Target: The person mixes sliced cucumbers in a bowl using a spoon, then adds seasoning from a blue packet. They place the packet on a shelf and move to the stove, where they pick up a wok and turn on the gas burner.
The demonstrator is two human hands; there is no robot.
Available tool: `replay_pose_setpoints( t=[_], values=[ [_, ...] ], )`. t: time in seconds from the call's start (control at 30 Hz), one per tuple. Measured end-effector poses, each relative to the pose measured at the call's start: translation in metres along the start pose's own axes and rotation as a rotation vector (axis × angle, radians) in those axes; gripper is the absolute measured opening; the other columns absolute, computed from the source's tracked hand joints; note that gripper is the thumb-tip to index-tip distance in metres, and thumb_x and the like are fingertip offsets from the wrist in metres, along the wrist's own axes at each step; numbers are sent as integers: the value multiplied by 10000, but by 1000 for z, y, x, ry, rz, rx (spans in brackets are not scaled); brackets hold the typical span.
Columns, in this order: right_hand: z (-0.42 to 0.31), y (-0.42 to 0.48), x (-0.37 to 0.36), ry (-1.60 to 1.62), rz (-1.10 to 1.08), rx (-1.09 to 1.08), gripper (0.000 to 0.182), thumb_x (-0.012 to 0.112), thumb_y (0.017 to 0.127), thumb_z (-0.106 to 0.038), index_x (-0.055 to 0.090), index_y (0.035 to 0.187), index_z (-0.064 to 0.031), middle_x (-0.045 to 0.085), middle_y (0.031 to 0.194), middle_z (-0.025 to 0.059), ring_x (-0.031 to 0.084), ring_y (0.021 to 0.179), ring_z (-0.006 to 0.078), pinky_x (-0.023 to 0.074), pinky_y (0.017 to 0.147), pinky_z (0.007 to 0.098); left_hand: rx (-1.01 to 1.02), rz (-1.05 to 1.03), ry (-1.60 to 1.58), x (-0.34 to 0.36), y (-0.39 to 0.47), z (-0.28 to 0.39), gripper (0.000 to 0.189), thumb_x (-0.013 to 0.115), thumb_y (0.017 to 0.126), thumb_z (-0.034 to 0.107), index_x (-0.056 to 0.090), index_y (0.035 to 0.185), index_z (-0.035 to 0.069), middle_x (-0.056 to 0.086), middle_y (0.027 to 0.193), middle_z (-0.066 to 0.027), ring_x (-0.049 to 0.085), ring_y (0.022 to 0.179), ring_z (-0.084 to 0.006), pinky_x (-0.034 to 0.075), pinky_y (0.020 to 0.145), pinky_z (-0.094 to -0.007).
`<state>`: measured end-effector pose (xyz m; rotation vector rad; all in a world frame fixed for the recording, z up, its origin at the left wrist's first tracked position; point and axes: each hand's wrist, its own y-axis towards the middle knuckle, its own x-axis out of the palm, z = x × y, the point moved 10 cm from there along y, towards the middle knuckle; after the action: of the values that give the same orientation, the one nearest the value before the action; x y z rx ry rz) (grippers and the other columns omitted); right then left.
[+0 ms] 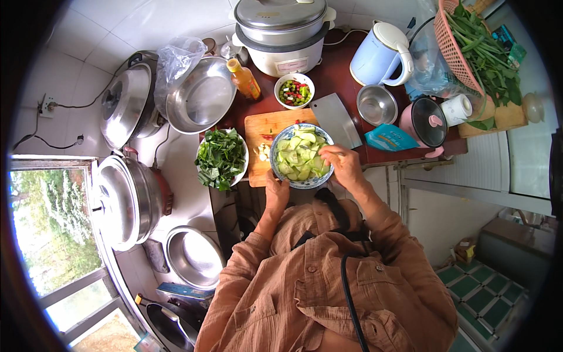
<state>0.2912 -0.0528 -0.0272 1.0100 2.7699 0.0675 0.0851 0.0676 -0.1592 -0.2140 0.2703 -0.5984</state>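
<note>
A blue-and-white patterned bowl point(324, 181) full of pale green sliced vegetable point(301, 152) sits over the right part of a wooden cutting board point(259, 125). My left hand point(277, 191) grips its lower left rim. At the right rim, my right hand point(345, 165) has its fingers closed on what looks like a thin utensil, mostly hidden, over the slices. Peeled garlic pieces point(264, 152) and red chili bits point(267, 137) lie on the board left of the bowl. A cleaver point(336, 119) rests flat behind my right hand, its blade partly over the board.
Chopped leafy greens point(221, 156) fill a white bowl at left. Behind the board stand a small bowl of chopped peppers point(294, 91), an orange bottle point(244, 79) and a rice cooker point(283, 50). A steel bowl point(377, 105), teal packet point(391, 138) and kettle point(378, 55) are at right.
</note>
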Motion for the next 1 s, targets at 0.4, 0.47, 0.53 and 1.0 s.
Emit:
replay_pose_setpoints(
  t=[0.4,0.47,0.53,1.0],
  values=[
    [24,-12,-18,77,171,88,141,587,976,-78,687,1013,14,682,811,72,589,670,99,486,627,242,-9,-34,23,2,3,-4,454,593,848,-8,426,1266,-71,634,1066,-246,672,930,-314,532,780,-383],
    [15,-14,-12,107,122,84,143,587,978,-82,688,1010,14,682,806,71,588,668,98,485,625,242,-39,-36,-2,0,3,-6,460,590,849,-8,422,1272,-73,633,1069,-246,672,924,-312,534,774,-382],
    [3,-17,-13,76,80,75,150,587,983,-95,690,1002,13,681,797,66,585,661,94,483,625,238,-49,-38,-23,2,3,-8,463,587,851,-8,417,1277,-74,632,1071,-244,672,918,-309,536,766,-380],
    [80,-63,-35,328,452,570,253,581,995,-240,640,946,0,665,739,71,591,519,117,441,458,244,-34,-79,-30,4,-1,5,487,595,854,-22,386,1293,-59,623,1083,-221,667,848,-242,572,668,-340]
  ],
)
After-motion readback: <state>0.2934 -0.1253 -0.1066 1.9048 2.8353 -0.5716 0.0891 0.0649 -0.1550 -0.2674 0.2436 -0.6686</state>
